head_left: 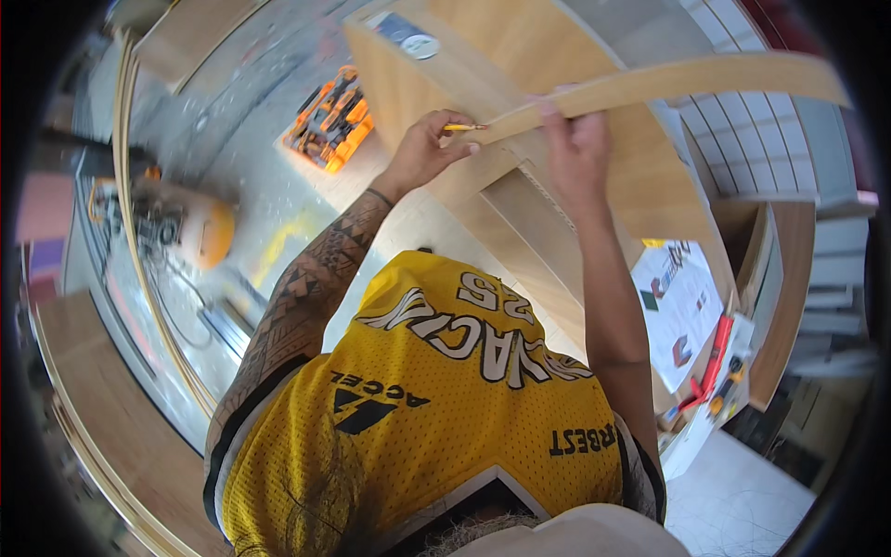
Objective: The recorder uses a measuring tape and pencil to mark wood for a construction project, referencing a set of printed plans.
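Observation:
My left hand [429,153] is closed around a yellow pencil [457,127], whose tip points right at the near end of a long thin wooden strip [687,82]. That strip crosses the wooden panel [640,176] and curves away to the far right in the fisheye picture. My right hand [577,148] grips the strip a little way from its end, with the thumb on the near side. Below the hands, a rectangular recess [534,209] shows in the woodwork.
An orange tool case [331,119] lies on the floor at the left, with a compressor [195,223] farther left. Printed sheets [682,297] and a red caulking gun [710,362] are at the right. Long wooden strips [130,186] stand at the left.

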Tool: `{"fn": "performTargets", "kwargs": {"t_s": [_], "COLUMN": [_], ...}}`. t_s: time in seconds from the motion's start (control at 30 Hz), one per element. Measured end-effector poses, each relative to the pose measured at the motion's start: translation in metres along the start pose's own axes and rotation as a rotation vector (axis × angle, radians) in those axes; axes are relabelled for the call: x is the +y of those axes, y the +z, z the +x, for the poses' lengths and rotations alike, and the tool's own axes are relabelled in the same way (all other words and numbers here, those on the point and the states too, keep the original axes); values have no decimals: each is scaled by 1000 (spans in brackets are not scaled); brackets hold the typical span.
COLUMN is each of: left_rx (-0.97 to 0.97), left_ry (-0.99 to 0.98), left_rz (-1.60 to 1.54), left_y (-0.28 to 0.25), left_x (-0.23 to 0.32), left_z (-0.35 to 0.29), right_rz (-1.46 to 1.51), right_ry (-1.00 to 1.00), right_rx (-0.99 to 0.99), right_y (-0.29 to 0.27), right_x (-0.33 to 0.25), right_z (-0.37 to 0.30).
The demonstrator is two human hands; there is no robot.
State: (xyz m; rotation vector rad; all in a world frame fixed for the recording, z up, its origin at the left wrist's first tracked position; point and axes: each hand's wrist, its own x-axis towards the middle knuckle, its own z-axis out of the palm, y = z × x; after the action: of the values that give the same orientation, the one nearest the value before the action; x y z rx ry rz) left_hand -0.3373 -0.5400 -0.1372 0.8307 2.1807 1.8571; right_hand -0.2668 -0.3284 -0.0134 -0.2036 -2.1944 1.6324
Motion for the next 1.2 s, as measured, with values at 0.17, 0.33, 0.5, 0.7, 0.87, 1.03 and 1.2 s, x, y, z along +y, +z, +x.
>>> {"fn": "performTargets", "kwargs": {"t_s": [0.17, 0.33, 0.5, 0.7, 0.87, 1.03, 1.2], "left_rx": [144, 250, 374, 361, 413, 466, 443], "left_ry": [-271, -421, -295, -345, -346, -316, -313], "left_rz": [-22, -115, -61, -66, -36, -71, -83], "left_y": [6, 26, 31, 10, 9, 9, -1], "left_x": [-28, -41, -63, -67, -62, -73, -67], "left_z": [-77, -133, -160, -177, -186, -197, -196], "right_rz": [66, 15, -102, -179, -287, -353, -352], "right_ry": [-9, 37, 42, 39, 14, -80, -121], "right_rx": [2, -30, -107, -135, -134, -152, -131], "right_y": [35, 73, 101, 127, 127, 123, 129], "right_x": [-39, -45, -42, -64, -94, -128, -133], "right_z": [-18, -59, -88, -96, -90, -81, -82]}}
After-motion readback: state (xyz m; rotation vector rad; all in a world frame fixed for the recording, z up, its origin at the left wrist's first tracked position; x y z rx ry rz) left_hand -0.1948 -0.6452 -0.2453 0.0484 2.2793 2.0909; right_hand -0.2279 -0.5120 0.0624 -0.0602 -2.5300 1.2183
